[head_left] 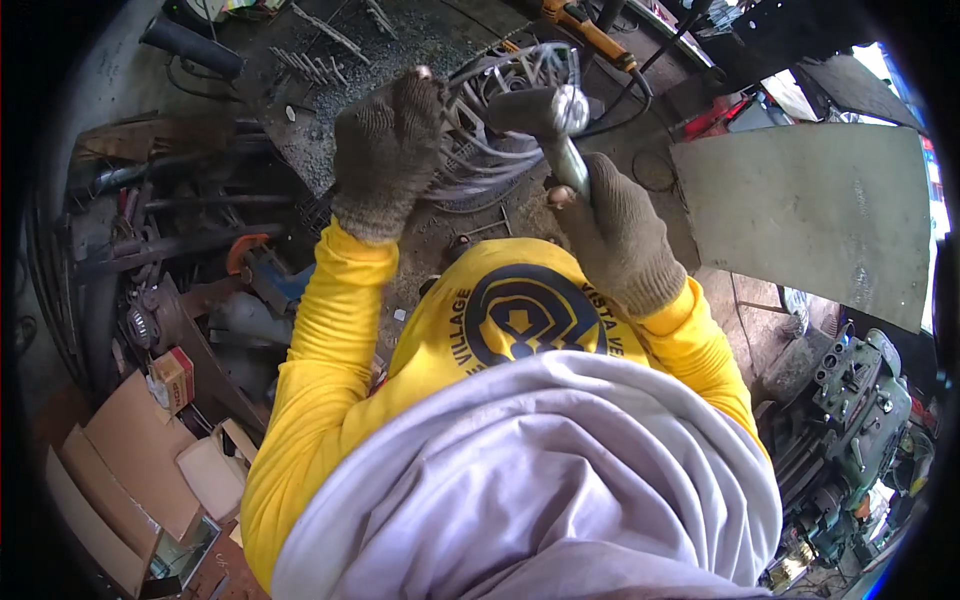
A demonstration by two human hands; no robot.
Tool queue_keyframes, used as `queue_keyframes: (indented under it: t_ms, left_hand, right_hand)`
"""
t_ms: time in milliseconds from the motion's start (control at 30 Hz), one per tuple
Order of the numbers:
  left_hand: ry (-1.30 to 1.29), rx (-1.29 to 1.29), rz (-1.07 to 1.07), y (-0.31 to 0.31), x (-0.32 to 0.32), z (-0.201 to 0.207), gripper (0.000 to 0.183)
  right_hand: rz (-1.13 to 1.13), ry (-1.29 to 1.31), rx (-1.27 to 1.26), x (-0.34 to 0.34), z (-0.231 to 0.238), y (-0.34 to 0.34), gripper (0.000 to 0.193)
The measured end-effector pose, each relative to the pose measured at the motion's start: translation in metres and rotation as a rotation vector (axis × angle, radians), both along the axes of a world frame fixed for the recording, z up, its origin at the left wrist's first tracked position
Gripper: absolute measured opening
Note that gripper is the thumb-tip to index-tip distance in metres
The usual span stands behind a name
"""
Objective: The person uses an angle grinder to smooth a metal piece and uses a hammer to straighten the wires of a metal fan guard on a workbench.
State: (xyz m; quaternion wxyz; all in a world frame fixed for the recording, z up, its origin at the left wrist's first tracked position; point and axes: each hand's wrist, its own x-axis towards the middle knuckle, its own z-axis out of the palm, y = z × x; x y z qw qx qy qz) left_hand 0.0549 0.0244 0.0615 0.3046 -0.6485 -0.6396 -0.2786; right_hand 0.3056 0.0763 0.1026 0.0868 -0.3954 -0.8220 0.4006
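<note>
My right hand (pixel 625 230), in a brown knit glove with a bare thumb tip, grips a hammer (pixel 527 113) by its short handle. The hammer's dark head and shiny rounded face are raised in front of a bundle of curved grey metal strips (pixel 490 175). At the left edge of that bundle, my left hand (pixel 385 150) is closed in a matching glove, with one bare fingertip showing at the top. What its fingers hold, if anything, is hidden. Parts of the metal bundle are covered by the hammer.
An orange power tool (pixel 590 35) lies beyond the metal bundle. Cut metal rods (pixel 310 65) lie at the far left. Cardboard boxes (pixel 140 450) stand at the near left, a large pale metal sheet (pixel 800 215) at the right, and machinery (pixel 855 390) below it.
</note>
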Motion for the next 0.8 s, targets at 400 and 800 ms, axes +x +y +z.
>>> queue_keyframes:
  t_ms: [400, 800]
  left_hand:
    - [-0.001, -0.056, -0.07, -0.023, -0.006, 0.009, 0.021]
    - [-0.222, -0.121, -0.24, -0.023, 0.016, 0.026, 0.019]
  right_hand:
    - [-0.422, 0.666, -0.38, 0.037, -0.039, 0.009, 0.048]
    - [-0.533, 0.711, -0.469, 0.052, -0.066, 0.016, 0.039]
